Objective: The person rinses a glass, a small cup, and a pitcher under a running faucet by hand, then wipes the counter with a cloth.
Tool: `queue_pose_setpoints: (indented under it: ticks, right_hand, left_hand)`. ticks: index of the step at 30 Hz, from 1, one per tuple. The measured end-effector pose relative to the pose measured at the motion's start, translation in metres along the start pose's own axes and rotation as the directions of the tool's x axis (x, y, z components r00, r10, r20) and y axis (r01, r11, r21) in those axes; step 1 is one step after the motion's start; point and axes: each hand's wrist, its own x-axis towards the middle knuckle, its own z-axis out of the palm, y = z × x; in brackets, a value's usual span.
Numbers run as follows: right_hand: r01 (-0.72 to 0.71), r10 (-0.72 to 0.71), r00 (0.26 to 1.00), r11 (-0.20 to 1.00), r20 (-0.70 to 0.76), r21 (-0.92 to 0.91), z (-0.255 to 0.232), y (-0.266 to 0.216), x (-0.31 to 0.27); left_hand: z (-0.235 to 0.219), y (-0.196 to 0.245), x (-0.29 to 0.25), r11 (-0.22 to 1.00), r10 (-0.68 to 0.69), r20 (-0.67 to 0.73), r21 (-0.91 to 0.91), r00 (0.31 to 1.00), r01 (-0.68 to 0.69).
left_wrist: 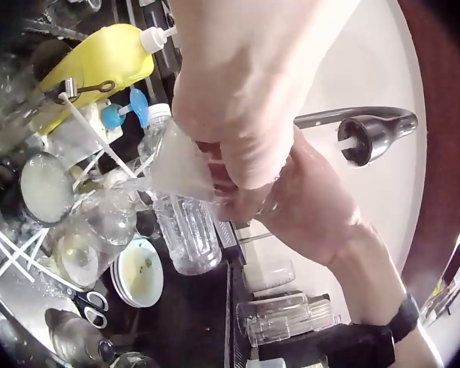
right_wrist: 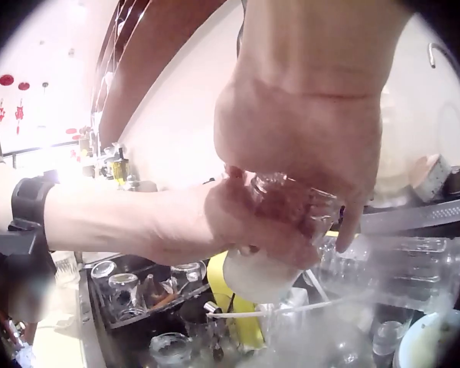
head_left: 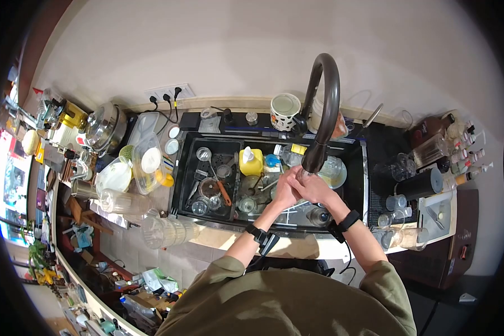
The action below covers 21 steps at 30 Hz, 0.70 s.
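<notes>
Under the dark faucet (head_left: pixel 319 148), both hands meet over the sink around a clear glass. My left hand (head_left: pixel 286 190) curls its fingers round the glass, whose frosted-looking end (left_wrist: pixel 180 165) juts out from under them in the left wrist view. On the other side, my right hand (head_left: pixel 315 188) wraps the same glass; its clear wall (right_wrist: pixel 323 208) shows between the hands in the right wrist view. Most of the glass is hidden by fingers. Just below lie a clear plastic bottle (left_wrist: pixel 188 230), white straws (left_wrist: pixel 99 138) and stacked bowls (left_wrist: pixel 138 272).
A yellow pump bottle (head_left: pixel 251 162) stands in the sink, left of the hands. A black drain tray (head_left: pixel 199 151) holds a ladle (head_left: pixel 221 187) and several glasses. Scissors (left_wrist: pixel 90 305) lie near the bowls. A patterned canister (head_left: pixel 284 115) stands behind the sink.
</notes>
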Motion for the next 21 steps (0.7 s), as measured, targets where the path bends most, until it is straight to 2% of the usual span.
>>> queue_pose_setpoints:
  ticks: [1,4,5,7,8,10,11,12,14,15,17,18,19,20,21]
  right_hand:
    - [0.016,-0.016,1.0,1.0,-0.015,-0.002,-0.001,-0.002,-0.001]
    - [-0.003,-0.011,0.996,0.989,0.093,0.145,-0.006,0.0,0.005]
    - [-0.017,0.0,0.996,0.979,0.085,0.201,-0.009,-0.001,0.003]
    - [-0.047,0.025,0.997,0.949,0.072,0.311,-0.018,-0.007,-0.003]
    - [0.013,0.003,0.999,0.955,-0.053,0.298,-0.015,-0.004,-0.005]
    - [0.124,-0.046,0.955,0.96,-0.294,0.251,-0.014,-0.01,-0.013]
    - [-0.042,0.078,0.981,0.979,-0.179,0.2,-0.024,-0.01,-0.021]
    - [0.034,0.036,0.956,0.973,-0.291,0.23,-0.019,-0.003,-0.021]
    - [0.185,-0.028,0.86,0.948,-0.51,0.26,-0.006,0.017,-0.026]
    - [0.112,0.09,0.892,0.905,-0.444,0.41,-0.009,0.016,-0.034]
    - [-0.043,0.253,0.916,0.834,-0.312,0.549,0.019,0.053,-0.033]
    - [-0.123,0.327,0.915,0.784,-0.236,0.609,0.023,0.056,-0.036]
    - [-0.234,0.364,0.931,0.562,0.017,0.793,0.029,0.058,-0.043]
    - [-0.195,0.333,0.943,0.499,0.021,0.845,0.037,0.059,-0.047]
    - [-0.156,0.301,0.953,0.43,0.022,0.889,0.043,0.058,-0.049]
  left_hand:
    - [-0.005,0.006,0.001,0.996,-0.033,0.016,-0.08,0.999,0.034]
    - [-0.013,0.02,0.0,0.991,-0.13,0.095,0.024,0.987,0.128]
    - [-0.008,0.013,-0.004,0.989,-0.146,0.064,0.048,0.987,0.143]
    - [-0.004,0.004,-0.005,0.946,-0.229,0.12,-0.205,0.966,0.25]
    - [-0.002,0.0,-0.006,0.895,-0.265,0.155,-0.327,0.952,0.302]
    - [-0.003,0.006,-0.007,0.92,-0.233,0.049,-0.314,0.971,0.237]
    - [-0.003,0.01,-0.008,0.932,-0.223,0.023,-0.288,0.975,0.22]
    - [-0.005,0.013,-0.007,0.944,-0.21,0.0,-0.262,0.978,0.202]
    - [0.0,0.008,-0.008,0.924,-0.199,0.013,-0.331,0.98,0.192]
    - [0.005,0.003,-0.008,0.904,-0.201,0.032,-0.38,0.979,0.198]
    - [0.01,0.004,-0.01,0.837,-0.196,0.066,-0.509,0.978,0.203]
    - [0.015,0.003,-0.009,0.783,-0.218,0.077,-0.581,0.973,0.221]
    - [0.021,0.003,-0.008,0.723,-0.238,0.092,-0.647,0.967,0.24]
    - [0.027,0.004,-0.007,0.658,-0.257,0.11,-0.708,0.96,0.257]
    - [0.031,0.008,-0.008,0.698,-0.281,0.08,-0.668,0.957,0.26]
